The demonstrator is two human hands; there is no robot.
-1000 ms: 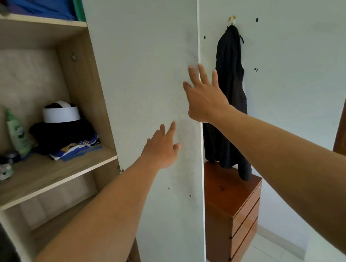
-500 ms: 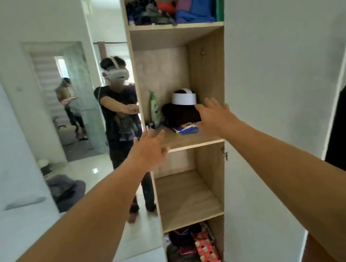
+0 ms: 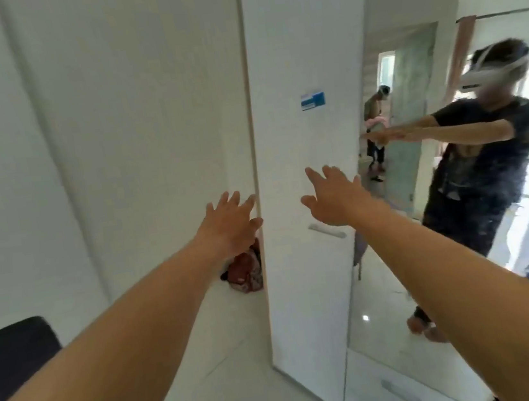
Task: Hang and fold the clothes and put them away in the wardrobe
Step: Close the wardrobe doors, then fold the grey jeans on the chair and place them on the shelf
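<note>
While left hand (image 3: 230, 229) and right hand (image 3: 335, 198) hover open-fingered, empty, before the white wardrobe door (image 3: 276, 47), a mirror (image 3: 389, 318) adjoins it.

Ahead of me the white left door panel (image 3: 145, 121) and the white right door (image 3: 289, 170) form an almost unbroken wall, with only a slim gap (image 3: 252, 154) between them, narrower than a grip; a red patterned bundle (image 3: 244, 270) blocks its lower part. Left grip (image 3: 230, 228) is spread at the gap's edge and right grip (image 3: 333, 198) is spread before the right door, just above its handle (image 3: 326, 231); I cannot tell if either touches. The mirror panel (image 3: 399, 266) walls off the right, a dark object (image 3: 12, 361) sits low left, and there is open air between my forearms.
</note>
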